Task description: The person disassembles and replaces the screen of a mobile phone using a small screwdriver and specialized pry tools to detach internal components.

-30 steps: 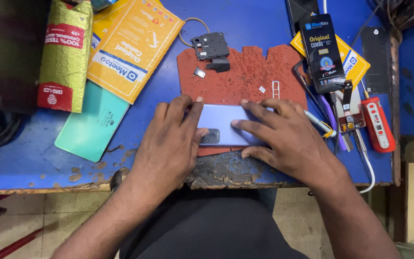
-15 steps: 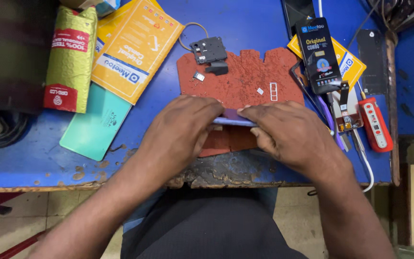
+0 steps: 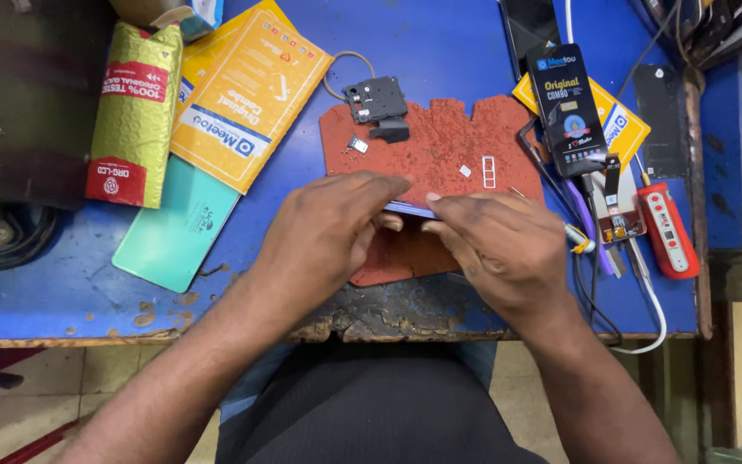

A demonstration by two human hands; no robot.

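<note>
- Now the phone (image 3: 407, 208) is tipped up on edge between both hands, no longer flat as a second ago (only a thin lilac sliver shows).
- Left hand (image 3: 324, 236) and right hand (image 3: 495, 245) are closed on it from either side, above the red mat (image 3: 440, 142).
- Judging by that, it is being turned over.

The worktop (image 3: 440, 51) is blue, its mat (image 3: 448, 146) speckled brick-red. An orange-yellow packet (image 3: 246, 94) overlaps a plain mint-green card (image 3: 173, 228). The tool (image 3: 667, 232) is red.

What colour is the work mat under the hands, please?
Reddish-brown mat, speckled; clearest in the head view.
</note>
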